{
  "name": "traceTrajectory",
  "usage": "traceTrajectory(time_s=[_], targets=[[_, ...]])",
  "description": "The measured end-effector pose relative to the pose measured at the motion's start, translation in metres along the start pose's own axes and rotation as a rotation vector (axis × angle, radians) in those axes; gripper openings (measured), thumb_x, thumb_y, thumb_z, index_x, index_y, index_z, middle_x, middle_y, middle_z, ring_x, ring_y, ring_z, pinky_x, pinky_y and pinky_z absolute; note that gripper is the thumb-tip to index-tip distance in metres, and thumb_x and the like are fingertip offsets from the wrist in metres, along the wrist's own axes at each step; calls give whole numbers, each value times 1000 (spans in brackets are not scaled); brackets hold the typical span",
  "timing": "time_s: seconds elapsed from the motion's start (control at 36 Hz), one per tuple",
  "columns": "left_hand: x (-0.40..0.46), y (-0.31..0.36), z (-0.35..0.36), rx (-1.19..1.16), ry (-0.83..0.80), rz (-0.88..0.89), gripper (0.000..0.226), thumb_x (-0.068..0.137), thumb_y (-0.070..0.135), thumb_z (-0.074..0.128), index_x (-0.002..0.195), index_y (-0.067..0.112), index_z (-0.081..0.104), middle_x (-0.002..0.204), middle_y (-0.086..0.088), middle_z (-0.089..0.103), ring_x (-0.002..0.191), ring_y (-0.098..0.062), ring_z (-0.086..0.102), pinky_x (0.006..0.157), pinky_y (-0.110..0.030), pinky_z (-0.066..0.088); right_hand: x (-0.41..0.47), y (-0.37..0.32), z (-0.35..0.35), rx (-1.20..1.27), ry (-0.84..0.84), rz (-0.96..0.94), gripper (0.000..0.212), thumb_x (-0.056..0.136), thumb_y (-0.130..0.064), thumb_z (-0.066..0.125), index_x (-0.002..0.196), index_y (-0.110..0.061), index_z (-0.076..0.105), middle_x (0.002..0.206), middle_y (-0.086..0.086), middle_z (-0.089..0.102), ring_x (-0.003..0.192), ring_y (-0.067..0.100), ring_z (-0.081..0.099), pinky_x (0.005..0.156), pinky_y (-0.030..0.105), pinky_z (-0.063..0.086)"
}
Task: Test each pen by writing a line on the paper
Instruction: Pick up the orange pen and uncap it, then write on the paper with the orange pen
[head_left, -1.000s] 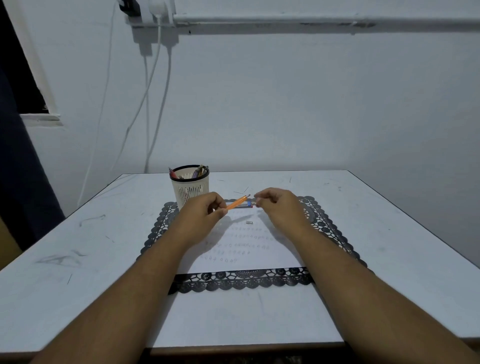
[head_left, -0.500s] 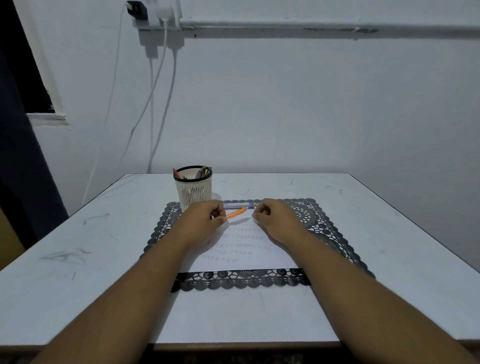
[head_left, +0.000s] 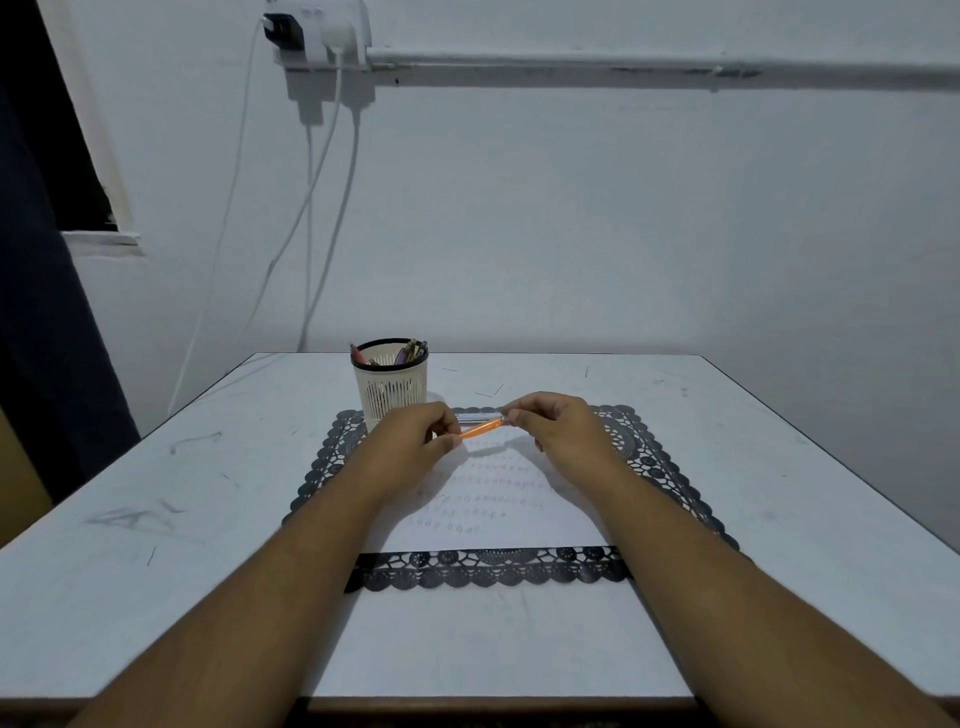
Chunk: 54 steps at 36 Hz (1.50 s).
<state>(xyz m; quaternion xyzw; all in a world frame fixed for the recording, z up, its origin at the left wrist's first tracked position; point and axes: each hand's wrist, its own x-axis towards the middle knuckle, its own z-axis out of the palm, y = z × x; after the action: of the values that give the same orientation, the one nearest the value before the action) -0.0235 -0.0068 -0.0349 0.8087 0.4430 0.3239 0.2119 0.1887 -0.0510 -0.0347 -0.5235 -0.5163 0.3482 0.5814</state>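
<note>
Both hands hold an orange pen (head_left: 481, 428) above the paper (head_left: 493, 499): left hand (head_left: 415, 441) pinches its near end, right hand (head_left: 558, 428) pinches the far tip. Paper has rows of small marks, lies on a black lace mat (head_left: 488, 569). White pen cup (head_left: 390, 384) on tabletop (head_left: 156, 545), just behind left hand. Another pen (head_left: 475, 415) lies behind the orange one.

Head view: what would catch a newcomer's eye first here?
Both hands meet mid-table over the paper, the left hand and right hand each pinching an end of an orange pen. Behind the left hand, a white pen cup holds more pens at the black lace mat's far-left corner.
</note>
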Motion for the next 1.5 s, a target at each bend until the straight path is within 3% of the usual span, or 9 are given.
traceTrajectory(time_s=[0.11,0.36,0.61,0.72,0.86,1.17,1.25,1.39,1.5], targets=[[0,1,0,13,8,27,15,98,22,66,86,31,67,85,9,65,82,-18,60,66,-30,43,3,1,-2,-73,34,-42,12,98,-6,69,103,1,78,93,17,74,50,-7,53,53,7,38],[0,3,-2,17,15,51,11,98,21,67,90,28,68,82,9,63,78,-16,57,64,-28,41,7,1,-3,-122,66,-59,11,97,-13,71,93,-15,81,92,1,79,81,3,68,67,9,48],[1,0,-1,12,9,68,10,98,22,68,90,28,69,83,8,64,81,-21,60,65,-30,43,3,0,-5,-131,30,-27,12,98,-17,70,99,-14,81,90,-1,78,59,-10,57,63,15,41],[1,-2,0,-51,14,49,11,97,22,68,89,29,70,87,1,68,84,-24,61,69,-34,45,3,-3,-4,-69,47,-46,10,96,-14,73,98,-9,81,92,8,78,57,-6,56,59,10,42],[0,2,1,-129,16,18,11,98,21,68,88,27,70,88,-6,69,73,-16,57,62,-20,39,6,-1,-8,-98,37,-29,9,95,-20,75,91,-16,83,72,-3,72,56,10,46,53,16,38],[0,1,6,-163,36,50,12,97,20,69,89,29,69,84,1,68,67,-1,53,60,-12,40,5,2,1,101,2,11,8,93,-15,77,92,-11,84,85,16,74,65,13,51,60,27,44],[1,2,9,-259,50,86,13,97,18,69,89,28,70,84,3,68,72,0,56,64,-13,42,4,3,6,195,-75,83,8,92,-17,77,97,-15,83,85,4,71,75,11,56,68,28,47],[1,6,16,-343,19,88,10,95,17,72,97,27,73,89,3,71,80,-6,63,74,-27,53,-1,-6,22,312,-24,31,15,105,-18,61,96,-14,73,89,-2,74,81,12,69,78,31,53],[0,9,19,-343,-20,76,12,91,10,76,97,20,75,87,3,72,77,-3,63,72,-17,51,-3,-12,29,515,-21,22,21,111,-20,47,103,-12,64,82,5,67,75,19,67,78,33,58]])
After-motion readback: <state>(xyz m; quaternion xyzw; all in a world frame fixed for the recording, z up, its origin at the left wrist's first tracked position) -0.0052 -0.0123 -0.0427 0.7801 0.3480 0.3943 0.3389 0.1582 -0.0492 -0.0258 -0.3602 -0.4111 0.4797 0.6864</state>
